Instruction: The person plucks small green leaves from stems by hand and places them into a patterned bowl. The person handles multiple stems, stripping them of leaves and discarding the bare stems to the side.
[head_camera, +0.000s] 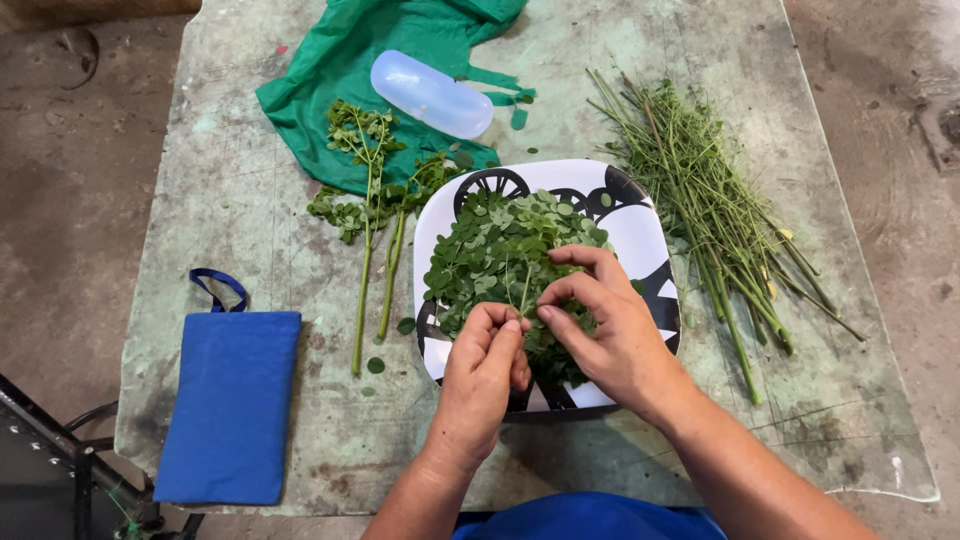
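Both forearms come up from the bottom edge and meet over the near half of the plate (640, 235). The left hand (482, 375) is bent at the wrist, its fingers bunched, with fingertips pinched on the lower end of a thin sprig (525, 285) that stands up out of the grip. The right hand (610, 330) lies across from the right, palm down, thumb and forefinger closed on the same sprig just beside the left fingertips — the other fingers curl over the leaves (495, 250) heaped on the plate.

The sprig is slender and blends with the leaves behind it, so how far it runs is hard to make out. The hands cover the plate's near rim and part of the heap. Left of the plate lie two leafy stalks (372, 200) on the table (200, 200); to the right, a bundle of bare stems (715, 210). A green cloth (340, 60) with a clear bottle (430, 93) lies beyond, and a blue pouch (232, 405) sits near left.
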